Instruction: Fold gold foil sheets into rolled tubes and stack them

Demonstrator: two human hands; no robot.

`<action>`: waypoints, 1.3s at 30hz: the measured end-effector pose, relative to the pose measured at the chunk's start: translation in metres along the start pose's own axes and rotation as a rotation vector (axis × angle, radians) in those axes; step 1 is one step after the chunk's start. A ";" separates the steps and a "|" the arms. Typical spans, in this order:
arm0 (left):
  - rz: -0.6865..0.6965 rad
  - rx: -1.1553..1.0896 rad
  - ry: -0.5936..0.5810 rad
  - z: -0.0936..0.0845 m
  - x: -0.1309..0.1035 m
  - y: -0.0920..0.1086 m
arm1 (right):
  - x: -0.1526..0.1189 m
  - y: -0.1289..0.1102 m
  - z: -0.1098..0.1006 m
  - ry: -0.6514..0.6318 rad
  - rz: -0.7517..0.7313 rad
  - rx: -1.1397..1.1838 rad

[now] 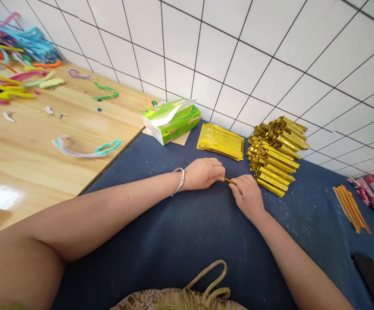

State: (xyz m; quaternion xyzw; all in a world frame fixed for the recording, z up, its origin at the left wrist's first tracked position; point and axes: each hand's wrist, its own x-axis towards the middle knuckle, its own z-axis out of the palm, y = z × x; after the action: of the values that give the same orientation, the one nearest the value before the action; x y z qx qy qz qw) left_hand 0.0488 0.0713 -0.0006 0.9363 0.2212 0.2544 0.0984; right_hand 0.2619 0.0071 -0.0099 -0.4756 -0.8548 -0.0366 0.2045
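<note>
My left hand (203, 173), with a silver bangle at the wrist, pinches one end of a thin gold strip (229, 181). The strip's other end is between the closed fingers of my right hand (247, 196). Only a short piece of it shows between the two hands, above the dark blue mat (187, 232). Just beyond my hands lies a flat stack of gold foil sheets (221, 141). Folded gold foil pieces (275, 155) are piled up against the tiled wall, behind and to the right of my right hand.
A green tissue box (172, 121) stands left of the sheets. Colourful pipe cleaners (15, 82) cover the back of the wooden table (45, 150). To the right lie orange-brown strips (351, 209), a black object (371, 275) and several items by the wall.
</note>
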 end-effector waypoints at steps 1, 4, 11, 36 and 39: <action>0.030 0.031 -0.013 0.002 0.001 0.002 | 0.000 -0.002 0.000 -0.005 -0.017 -0.016; 0.120 0.095 -0.040 0.006 0.002 0.006 | 0.001 -0.007 -0.002 -0.024 -0.058 -0.061; 0.196 0.060 -0.037 0.007 0.003 0.008 | 0.002 -0.009 -0.003 -0.044 -0.104 -0.073; -0.035 -0.136 -0.016 0.002 0.001 -0.005 | 0.002 0.000 0.000 0.017 -0.035 0.076; -0.027 -0.144 -0.028 -0.001 0.001 -0.007 | 0.001 0.000 -0.001 0.006 -0.007 0.051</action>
State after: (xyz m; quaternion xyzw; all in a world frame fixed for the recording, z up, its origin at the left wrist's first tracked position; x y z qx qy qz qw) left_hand 0.0461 0.0781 -0.0016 0.9272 0.2137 0.2552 0.1719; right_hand 0.2620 0.0077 -0.0088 -0.4670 -0.8565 -0.0167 0.2190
